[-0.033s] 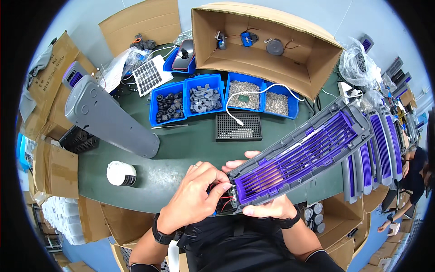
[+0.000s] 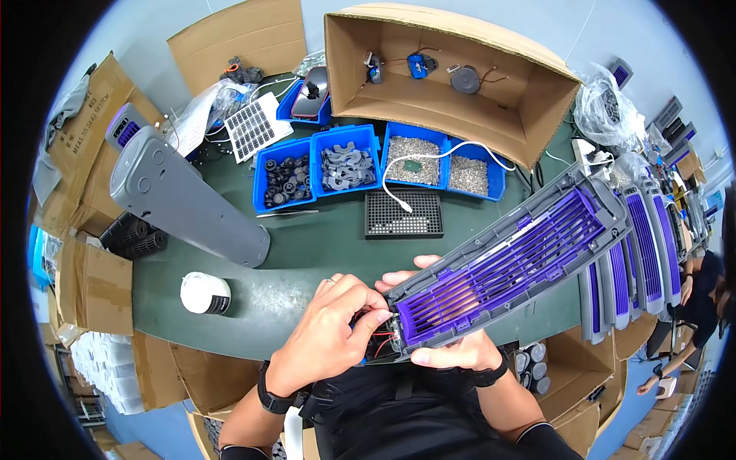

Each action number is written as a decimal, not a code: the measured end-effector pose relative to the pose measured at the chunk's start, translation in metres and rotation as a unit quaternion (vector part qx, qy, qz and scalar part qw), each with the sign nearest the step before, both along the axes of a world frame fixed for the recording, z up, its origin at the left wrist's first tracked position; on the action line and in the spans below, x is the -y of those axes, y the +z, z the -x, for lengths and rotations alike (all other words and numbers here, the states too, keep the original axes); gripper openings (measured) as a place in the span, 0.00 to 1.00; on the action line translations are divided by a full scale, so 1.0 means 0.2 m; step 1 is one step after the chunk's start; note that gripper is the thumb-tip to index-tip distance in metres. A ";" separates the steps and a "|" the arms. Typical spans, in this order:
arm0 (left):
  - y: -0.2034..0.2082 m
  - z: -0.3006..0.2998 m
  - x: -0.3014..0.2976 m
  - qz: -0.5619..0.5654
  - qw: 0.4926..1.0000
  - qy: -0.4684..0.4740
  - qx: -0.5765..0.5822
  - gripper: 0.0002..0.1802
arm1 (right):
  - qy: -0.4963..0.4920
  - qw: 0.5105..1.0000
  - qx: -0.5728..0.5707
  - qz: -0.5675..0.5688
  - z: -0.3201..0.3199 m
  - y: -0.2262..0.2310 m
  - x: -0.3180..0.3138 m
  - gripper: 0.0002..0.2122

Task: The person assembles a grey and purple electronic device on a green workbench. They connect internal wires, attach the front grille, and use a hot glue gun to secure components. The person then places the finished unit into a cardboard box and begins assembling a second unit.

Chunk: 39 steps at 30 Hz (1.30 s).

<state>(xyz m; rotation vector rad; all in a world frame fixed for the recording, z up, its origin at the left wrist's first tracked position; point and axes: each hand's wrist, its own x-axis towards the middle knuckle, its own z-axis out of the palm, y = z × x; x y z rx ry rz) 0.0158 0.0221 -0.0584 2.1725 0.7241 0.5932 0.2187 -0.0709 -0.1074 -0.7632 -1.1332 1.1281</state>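
Observation:
My right hand grips a long grey fan housing with a purple slatted grille, its thumb on the near edge and its fingers underneath, partly showing at the far side. The housing is tilted, its far end up to the right. At its lower left end, my left hand is pinched over a compartment with red and black wires. What sits between thumb and forefinger is hidden. A grey tower-shaped casing stands to the left, behind a white round container.
Blue bins of dark wheels, grey clips and small metal parts line the back, near a black perforated tray and a white cable. A cardboard box holds motors. More purple-grilled housings lean at right; a co-worker's arm shows beyond.

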 end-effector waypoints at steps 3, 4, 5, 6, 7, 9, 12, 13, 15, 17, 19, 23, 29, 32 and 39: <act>0.00 0.01 0.01 -0.004 1.000 0.000 -0.010 0.04 | -0.003 1.000 -0.018 0.005 0.01 0.00 0.01 0.50; 0.00 0.01 0.01 -0.010 1.000 0.002 -0.010 0.04 | -0.002 1.000 -0.011 0.006 0.00 0.00 0.01 0.50; 0.00 0.01 0.01 -0.016 1.000 0.003 -0.011 0.04 | -0.001 1.000 -0.005 0.008 0.00 0.00 0.01 0.50; 0.00 0.01 0.01 -0.017 1.000 0.003 -0.016 0.04 | -0.001 1.000 -0.013 0.011 0.01 0.00 0.01 0.50; 0.00 0.01 0.01 -0.019 1.000 0.002 -0.021 0.04 | -0.003 1.000 -0.020 0.016 0.01 0.00 0.02 0.50; 0.00 0.01 0.01 -0.023 0.999 -0.003 -0.022 0.04 | -0.004 0.999 -0.030 0.019 0.02 0.00 0.02 0.50; 0.01 0.00 0.02 -0.037 0.999 -0.009 -0.017 0.04 | -0.003 0.999 -0.038 0.017 0.02 0.01 0.02 0.51; 0.01 0.00 0.02 -0.042 0.999 -0.009 -0.017 0.04 | -0.003 0.999 -0.041 0.019 0.02 0.01 0.02 0.51; 0.01 0.00 0.03 -0.072 0.997 -0.009 -0.015 0.05 | -0.001 0.999 -0.036 0.020 0.02 0.01 0.02 0.51; 0.00 -0.01 0.04 -0.121 0.993 -0.012 -0.010 0.06 | 0.001 1.000 -0.021 0.017 0.01 0.00 0.02 0.52; 0.00 -0.02 0.05 -0.180 0.983 -0.018 -0.018 0.08 | 0.024 1.000 -0.012 0.015 -0.02 -0.02 0.02 0.53; -0.01 -0.03 0.06 -0.245 0.969 -0.016 -0.017 0.13 | 0.041 0.999 -0.026 0.005 -0.02 -0.03 0.02 0.54; -0.02 -0.06 0.08 -0.276 0.961 -0.010 -0.018 0.15 | 0.047 0.995 -0.079 0.025 -0.01 -0.03 0.03 0.53; -0.02 -0.05 0.08 -0.275 0.961 -0.001 -0.031 0.13 | 0.041 0.986 -0.151 0.047 0.03 -0.01 0.03 0.52; -0.07 -0.05 0.10 -0.185 0.982 0.048 -0.002 0.07 | 0.029 0.981 -0.178 0.064 0.03 -0.02 0.03 0.53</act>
